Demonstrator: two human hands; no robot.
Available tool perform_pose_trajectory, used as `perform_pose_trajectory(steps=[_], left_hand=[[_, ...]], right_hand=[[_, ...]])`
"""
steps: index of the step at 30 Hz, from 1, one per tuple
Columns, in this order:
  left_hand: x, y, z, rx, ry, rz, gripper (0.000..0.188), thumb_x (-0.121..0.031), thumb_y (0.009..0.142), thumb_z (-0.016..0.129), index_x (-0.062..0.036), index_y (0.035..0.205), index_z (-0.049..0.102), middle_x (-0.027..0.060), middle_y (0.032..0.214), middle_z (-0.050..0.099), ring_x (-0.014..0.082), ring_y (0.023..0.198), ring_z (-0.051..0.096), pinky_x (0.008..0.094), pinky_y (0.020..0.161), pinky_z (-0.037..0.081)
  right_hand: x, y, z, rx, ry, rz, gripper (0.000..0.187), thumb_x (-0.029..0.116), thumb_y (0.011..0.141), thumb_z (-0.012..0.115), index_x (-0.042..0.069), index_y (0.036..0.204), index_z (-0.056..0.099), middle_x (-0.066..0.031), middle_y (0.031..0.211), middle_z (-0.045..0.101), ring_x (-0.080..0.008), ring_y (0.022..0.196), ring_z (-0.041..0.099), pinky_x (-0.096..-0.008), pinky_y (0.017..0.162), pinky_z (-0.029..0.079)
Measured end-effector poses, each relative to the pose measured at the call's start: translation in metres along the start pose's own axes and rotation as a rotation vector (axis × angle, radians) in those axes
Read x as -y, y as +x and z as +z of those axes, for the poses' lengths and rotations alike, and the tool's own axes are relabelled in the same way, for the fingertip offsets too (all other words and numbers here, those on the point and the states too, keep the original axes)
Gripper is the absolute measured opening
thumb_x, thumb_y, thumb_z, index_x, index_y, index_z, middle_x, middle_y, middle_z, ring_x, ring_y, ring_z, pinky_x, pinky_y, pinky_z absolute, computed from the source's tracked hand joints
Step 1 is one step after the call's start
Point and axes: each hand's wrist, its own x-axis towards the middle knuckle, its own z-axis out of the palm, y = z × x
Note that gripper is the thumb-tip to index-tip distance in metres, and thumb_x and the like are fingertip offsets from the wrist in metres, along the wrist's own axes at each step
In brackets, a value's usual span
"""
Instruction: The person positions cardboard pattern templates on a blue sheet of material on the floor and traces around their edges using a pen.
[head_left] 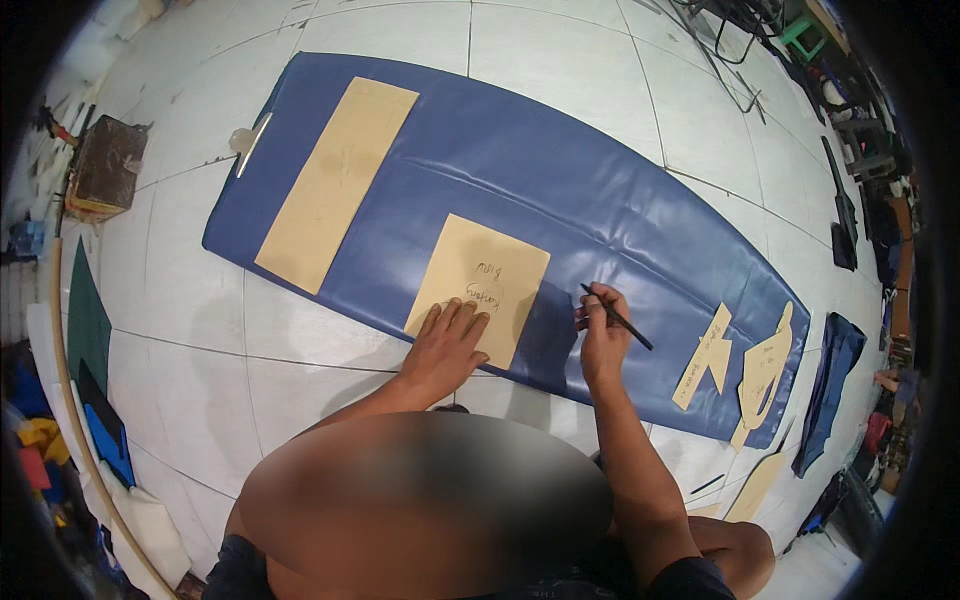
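Observation:
A long sheet of blue vinyl-like material [480, 150] is spread on the floor before me. On its near middle lies a square tan cardboard pattern [510, 265] with handwriting. My left hand [447, 335] rests flat on the pattern's lower left part, fingers stretched out. Just right of the pattern, above the blue sheet, my right hand [603, 330] grips a slim black pen [625, 322]. The pen slants, one end pointing up and left. Further left lies a long tan rectangular pattern [338, 185]. At the right end are an angular pattern piece [707, 358] and a curved cut-out one [763, 375].
A metal clip [252, 147] sits on the sheet's left edge. A brown box [105, 168] stands at far left, beside a long curved pole [75, 400]. Folded dark blue cloth [830, 390] and another tan piece [755, 488] lie at right. A green stool [803, 38] is at far right.

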Motion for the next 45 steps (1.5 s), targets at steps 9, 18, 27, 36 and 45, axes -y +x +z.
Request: perform_pose_trajectory(steps=[9,18,27,36,45], left_hand=[[-0.003,0.002,0.000,0.077,0.017,-0.015,0.063,-0.033,0.092,0.069,-0.0029,0.144,0.050,0.0205,0.150,0.045,0.0395,0.145,0.036,0.0537,0.120,0.028],[0.000,0.003,-0.010,0.020,0.033,-0.014,0.057,-0.030,0.092,0.068,-0.0026,0.140,0.055,0.0202,0.145,0.050,0.0386,0.139,0.042,0.0525,0.117,0.033],[0.044,0.050,-0.057,0.471,0.020,0.175,0.045,0.001,0.085,0.064,-0.0118,0.128,0.069,0.0092,0.136,0.057,0.0310,0.128,0.053,0.0409,0.104,0.048],[0.057,0.076,-0.080,0.590,0.040,0.373,0.058,0.000,0.075,0.075,-0.0220,0.129,0.071,0.0055,0.124,0.056,0.0267,0.116,0.055,0.0384,0.097,0.052],[0.064,0.079,-0.080,0.585,0.014,0.413,0.057,-0.001,0.077,0.074,-0.0238,0.129,0.071,0.0064,0.124,0.056,0.0269,0.115,0.055,0.0374,0.096,0.052]], right_hand=[[-0.015,-0.015,0.008,0.086,0.022,0.025,0.017,0.018,0.101,0.066,0.002,0.108,0.066,0.0016,0.084,0.062,-0.0062,0.075,0.054,-0.0227,0.067,0.044],[-0.015,-0.019,0.011,0.173,0.076,0.020,0.011,0.012,0.100,0.063,0.002,0.105,0.061,0.0001,0.084,0.061,-0.0069,0.076,0.055,-0.0237,0.067,0.044],[0.009,-0.059,0.048,0.629,-0.234,-0.157,0.017,0.010,0.096,0.065,0.001,0.110,0.065,-0.0091,0.099,0.068,-0.0181,0.092,0.064,-0.0324,0.083,0.052],[0.003,-0.077,0.101,0.740,-0.214,-0.175,0.023,0.017,0.094,0.069,0.004,0.113,0.071,-0.0136,0.111,0.073,-0.0308,0.103,0.070,-0.0387,0.089,0.055],[-0.001,-0.069,0.119,0.767,-0.284,-0.265,0.021,0.014,0.095,0.070,0.003,0.112,0.073,-0.0143,0.109,0.074,-0.0269,0.095,0.072,-0.0348,0.083,0.057]])
